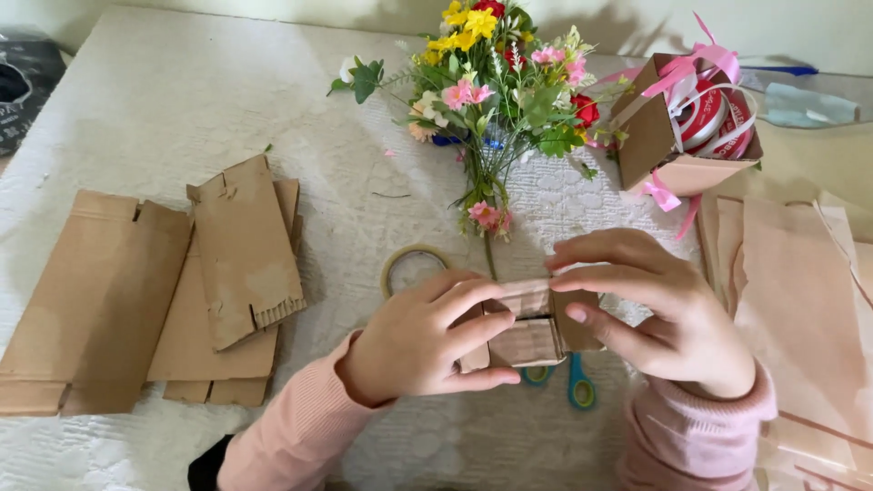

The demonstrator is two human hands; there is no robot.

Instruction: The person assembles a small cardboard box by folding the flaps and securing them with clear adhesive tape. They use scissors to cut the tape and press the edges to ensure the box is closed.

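I see two hands in pink sleeves holding one small folded cardboard box [532,329] low in the middle of the table [136,109]. The left hand [423,341] lies over the box's left end, its fingers bent around the card with the tips pressed on the front flap. The right hand [659,314] grips the right end — its fingers are curled over the top edge and the thumb pushes on the side, so both hands are closed on the box. A pair of blue-handled scissors [580,386] peeks out from under the box, just below it. A ring of tape [409,264] lies just above the left hand, touching the white cloth. Behind it stands a bunch of flowers [496,73] (yellow, pink and red ones with green leaves), its stems pointing down toward the box. To the right of the flowers sits a brown open box [655,136] full of red and pink ribbon [705,105]. Flat cardboard pieces [182,282] lie piled on the left — well apart from the hands. More flat brown sheets [800,300] lie on the right, near the right hand.
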